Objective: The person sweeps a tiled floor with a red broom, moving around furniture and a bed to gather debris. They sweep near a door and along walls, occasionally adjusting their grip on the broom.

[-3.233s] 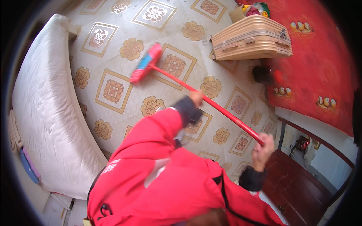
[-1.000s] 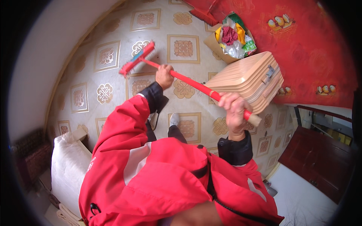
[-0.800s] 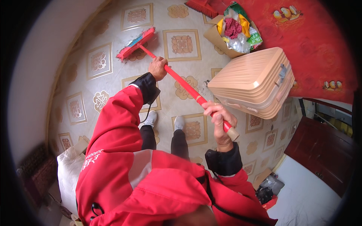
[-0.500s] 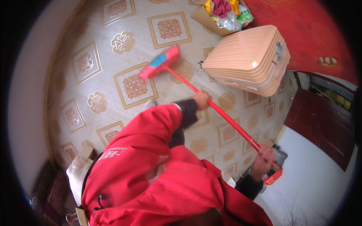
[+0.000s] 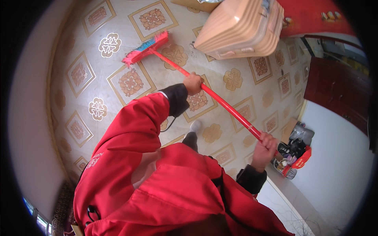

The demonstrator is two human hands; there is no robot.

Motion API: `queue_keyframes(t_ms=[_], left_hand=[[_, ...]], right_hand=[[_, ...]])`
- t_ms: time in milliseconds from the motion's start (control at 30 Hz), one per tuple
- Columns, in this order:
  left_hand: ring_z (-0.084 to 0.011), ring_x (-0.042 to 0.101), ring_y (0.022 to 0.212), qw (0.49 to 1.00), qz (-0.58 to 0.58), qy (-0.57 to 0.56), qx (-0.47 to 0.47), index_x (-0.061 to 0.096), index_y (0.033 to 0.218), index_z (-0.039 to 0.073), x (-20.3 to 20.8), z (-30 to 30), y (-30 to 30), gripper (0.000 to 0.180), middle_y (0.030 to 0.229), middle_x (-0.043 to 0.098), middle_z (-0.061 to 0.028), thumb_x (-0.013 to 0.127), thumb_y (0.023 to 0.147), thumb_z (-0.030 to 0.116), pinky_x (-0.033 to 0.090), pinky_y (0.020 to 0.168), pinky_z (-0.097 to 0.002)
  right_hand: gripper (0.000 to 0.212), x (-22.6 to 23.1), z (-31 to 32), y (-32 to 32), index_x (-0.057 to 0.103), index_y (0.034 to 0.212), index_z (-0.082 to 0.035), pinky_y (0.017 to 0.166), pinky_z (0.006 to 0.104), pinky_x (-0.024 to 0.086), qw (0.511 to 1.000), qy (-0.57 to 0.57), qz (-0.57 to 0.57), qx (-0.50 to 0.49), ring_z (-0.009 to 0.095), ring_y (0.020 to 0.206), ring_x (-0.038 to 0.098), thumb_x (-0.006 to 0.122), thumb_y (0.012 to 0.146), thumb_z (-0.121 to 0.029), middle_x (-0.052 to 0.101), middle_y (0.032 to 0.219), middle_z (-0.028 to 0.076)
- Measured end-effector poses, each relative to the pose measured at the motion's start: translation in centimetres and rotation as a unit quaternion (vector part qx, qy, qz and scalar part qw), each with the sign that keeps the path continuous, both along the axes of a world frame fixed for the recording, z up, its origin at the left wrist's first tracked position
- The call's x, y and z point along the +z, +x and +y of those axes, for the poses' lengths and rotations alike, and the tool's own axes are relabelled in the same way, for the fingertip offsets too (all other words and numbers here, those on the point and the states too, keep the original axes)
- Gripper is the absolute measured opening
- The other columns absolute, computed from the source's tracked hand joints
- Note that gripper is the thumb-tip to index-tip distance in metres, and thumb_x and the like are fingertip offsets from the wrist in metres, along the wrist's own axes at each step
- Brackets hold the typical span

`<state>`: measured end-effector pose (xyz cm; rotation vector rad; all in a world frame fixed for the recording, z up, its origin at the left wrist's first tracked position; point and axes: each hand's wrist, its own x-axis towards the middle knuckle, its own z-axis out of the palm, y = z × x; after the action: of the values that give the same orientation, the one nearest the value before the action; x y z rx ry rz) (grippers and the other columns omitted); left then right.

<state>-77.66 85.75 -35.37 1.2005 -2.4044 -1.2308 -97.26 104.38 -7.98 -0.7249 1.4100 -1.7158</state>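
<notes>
A broom [image 5: 228, 107] with a long red handle slants across the view, its red and blue bristled head [image 5: 146, 48] on the patterned floor at the upper left. Around the handle's lower part, towards the head, my left hand [image 5: 193, 83] is closed. My right hand [image 5: 266, 148] grips the handle near its upper end, at the right. Both arms are in red sleeves with dark cuffs.
A peach ribbed suitcase [image 5: 238, 33] stands at the upper right, beside a red-covered surface [image 5: 311, 17]. Against the white wall [image 5: 334, 157], a box and basket of odds and ends [image 5: 295, 151] sit to the right. My shoe [image 5: 195, 126] is on the floor tiles.
The view has shifted, and the suitcase now appears higher up. The broom head and both hands show further left and up, with both hands still on the handle. My shoe shows more fully.
</notes>
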Motion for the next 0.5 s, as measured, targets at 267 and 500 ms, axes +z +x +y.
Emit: queue_keyframes(t_ms=[267,500], left_hand=[[-0.0307,0.054,0.089,0.988,-0.095,0.043,-0.112,0.063,0.074,0.009,-5.2,14.7,-17.6,0.01,0.079,0.06,-0.0108,0.058,0.066,0.013,0.049,0.068,-0.0416],[-0.0291,0.056,0.087,0.992,-0.039,0.06,-0.108,0.064,0.074,0.011,2.4,25.6,-32.2,0.01,0.078,0.061,-0.009,0.063,0.065,0.017,0.049,0.067,-0.0423]], right_hand=[[0.034,-4.8,16.0,-14.3,0.025,0.062,-0.013,0.084,0.0378,0.035,0.991,0.019,-0.049,-0.121,0.015,0.062,0.031,0.034,0.094,-0.021,0.028,0.059,0.0],[0.035,3.3,26.5,-25.4,0.024,0.06,-0.014,0.073,0.0317,0.036,0.984,-0.001,0.013,-0.178,0.014,0.061,0.032,0.036,0.092,-0.016,0.027,0.059,-0.001]])
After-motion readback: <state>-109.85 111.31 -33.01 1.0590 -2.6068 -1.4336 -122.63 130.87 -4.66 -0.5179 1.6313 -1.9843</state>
